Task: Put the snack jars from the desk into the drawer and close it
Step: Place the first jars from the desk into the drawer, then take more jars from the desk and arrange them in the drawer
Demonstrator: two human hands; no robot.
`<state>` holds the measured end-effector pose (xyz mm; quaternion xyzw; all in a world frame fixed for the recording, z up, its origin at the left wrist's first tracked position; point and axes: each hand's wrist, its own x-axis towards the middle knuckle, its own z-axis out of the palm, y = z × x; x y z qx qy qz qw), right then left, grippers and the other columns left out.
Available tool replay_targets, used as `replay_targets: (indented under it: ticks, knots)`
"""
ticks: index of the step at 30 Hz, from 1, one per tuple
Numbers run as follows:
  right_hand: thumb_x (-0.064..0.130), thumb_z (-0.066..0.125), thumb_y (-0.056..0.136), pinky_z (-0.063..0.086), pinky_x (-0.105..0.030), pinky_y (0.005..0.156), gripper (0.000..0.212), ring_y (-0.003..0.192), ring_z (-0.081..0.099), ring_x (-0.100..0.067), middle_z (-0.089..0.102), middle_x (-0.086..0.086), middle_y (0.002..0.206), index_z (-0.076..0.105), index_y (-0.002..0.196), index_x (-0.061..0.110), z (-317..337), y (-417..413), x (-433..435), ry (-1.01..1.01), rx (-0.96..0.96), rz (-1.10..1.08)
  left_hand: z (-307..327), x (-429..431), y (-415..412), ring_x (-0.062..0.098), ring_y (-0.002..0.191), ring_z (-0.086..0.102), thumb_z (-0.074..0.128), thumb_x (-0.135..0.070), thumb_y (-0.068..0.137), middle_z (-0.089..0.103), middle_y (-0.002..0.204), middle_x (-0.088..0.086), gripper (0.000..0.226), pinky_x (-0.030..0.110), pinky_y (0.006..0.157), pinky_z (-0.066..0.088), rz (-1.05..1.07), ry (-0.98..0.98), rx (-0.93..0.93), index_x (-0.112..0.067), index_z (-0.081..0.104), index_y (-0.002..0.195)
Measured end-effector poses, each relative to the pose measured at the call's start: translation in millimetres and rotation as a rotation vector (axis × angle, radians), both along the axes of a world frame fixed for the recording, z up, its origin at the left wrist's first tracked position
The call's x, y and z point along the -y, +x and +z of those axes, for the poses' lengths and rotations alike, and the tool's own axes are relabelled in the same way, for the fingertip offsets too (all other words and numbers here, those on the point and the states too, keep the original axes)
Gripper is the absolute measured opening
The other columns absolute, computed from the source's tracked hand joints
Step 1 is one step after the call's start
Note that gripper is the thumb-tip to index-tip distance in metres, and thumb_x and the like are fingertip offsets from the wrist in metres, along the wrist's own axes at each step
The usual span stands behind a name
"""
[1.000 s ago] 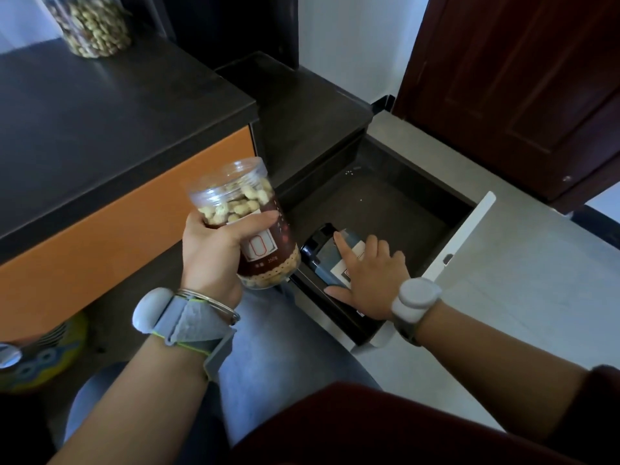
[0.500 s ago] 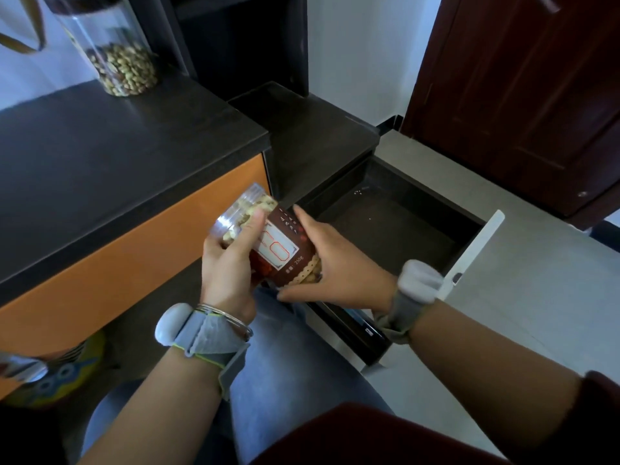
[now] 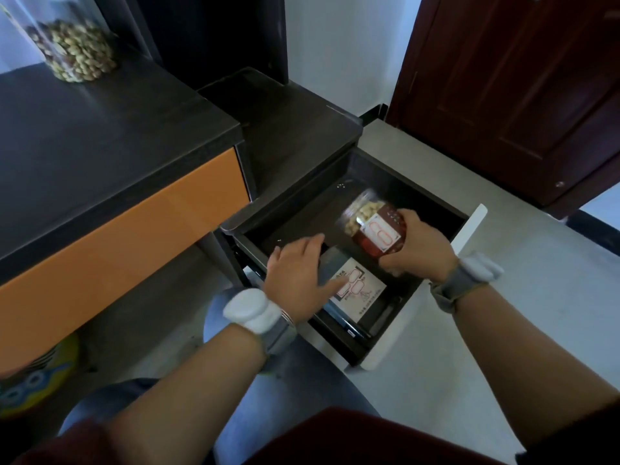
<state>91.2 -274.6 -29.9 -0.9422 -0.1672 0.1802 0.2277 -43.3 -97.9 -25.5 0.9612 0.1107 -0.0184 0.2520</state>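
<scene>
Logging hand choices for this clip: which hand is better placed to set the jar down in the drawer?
Right. The right hand already grips the labelled jar, tilted, over the open drawer. The left hand is open, resting by a box at the drawer's near end.

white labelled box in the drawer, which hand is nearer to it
Left. The left hand rests on the white labelled box at the drawer's near end. The right hand is beside it, holding the snack jar over the drawer.

Jar (image 3: 80, 50) on desk (image 3: 100, 129), drawer (image 3: 469, 226) to right.
</scene>
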Motion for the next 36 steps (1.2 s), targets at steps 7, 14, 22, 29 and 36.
replay_targets:
  ticks: [7, 14, 22, 29, 36]
  knots:
    - [0.038, 0.081, 0.066, 0.048, -0.039, 0.098, 0.096, 0.113, 0.055, -0.023, 0.055, -0.007, 0.128, 0.025, 0.142, 0.016, -10.4, 12.3, 9.2, -0.154, -0.253, 0.130, -41.5, 5.3, -2.0, 0.029, 0.137, 0.024, 0.050, -0.075, 0.074, 0.012, 0.157, 0.009, 0.101, 0.045, 0.114, 0.023, 0.027, 0.138, -0.137, -0.021, 0.013, 0.150]
    - [0.036, 0.078, 0.071, 0.044, -0.028, 0.082, 0.075, 0.100, 0.055, -0.016, 0.058, -0.001, 0.113, 0.041, 0.133, 0.014, -11.5, 32.6, 2.1, -0.436, -0.436, 0.235, -40.5, 2.3, 2.9, 0.030, 0.133, 0.029, 0.051, -0.079, 0.070, 0.026, 0.151, 0.015, 0.110, 0.042, 0.109, 0.029, 0.059, 0.159, -0.231, -0.021, 0.005, 0.151]
    - [0.041, 0.065, 0.084, 0.043, -0.030, 0.099, 0.055, 0.114, 0.058, -0.022, 0.063, -0.008, 0.124, 0.053, 0.128, 0.011, -3.5, 32.6, -20.7, -0.712, -0.421, 0.383, -26.2, -15.0, 1.6, 0.028, 0.133, 0.034, 0.056, -0.068, 0.077, 0.028, 0.151, 0.013, 0.101, 0.038, 0.108, 0.033, -0.002, 0.062, -0.248, -0.021, 0.007, 0.151]
    - [0.062, 0.060, 0.079, 0.046, -0.027, 0.082, 0.061, 0.099, 0.059, -0.015, 0.063, 0.000, 0.115, 0.057, 0.123, 0.019, 51.3, 28.1, -62.7, -0.419, -0.098, 0.411, 96.3, -106.9, -25.3, 0.016, 0.098, 0.063, 0.048, -0.055, 0.088, 0.063, 0.123, -0.001, 0.052, 0.037, 0.082, 0.053, -0.024, 0.280, 0.154, -0.023, 0.055, 0.130]
    - [0.048, 0.062, 0.081, 0.050, -0.023, 0.070, 0.032, 0.083, 0.063, -0.007, 0.068, 0.005, 0.093, 0.067, 0.099, 0.022, 149.5, -10.4, -198.1, 0.584, 0.415, 0.587, 166.3, -202.4, -64.1, 0.028, 0.112, 0.058, 0.038, -0.066, 0.088, 0.065, 0.120, 0.009, 0.064, 0.040, 0.095, 0.043, 0.374, 0.353, 0.397, -0.015, 0.062, 0.119]
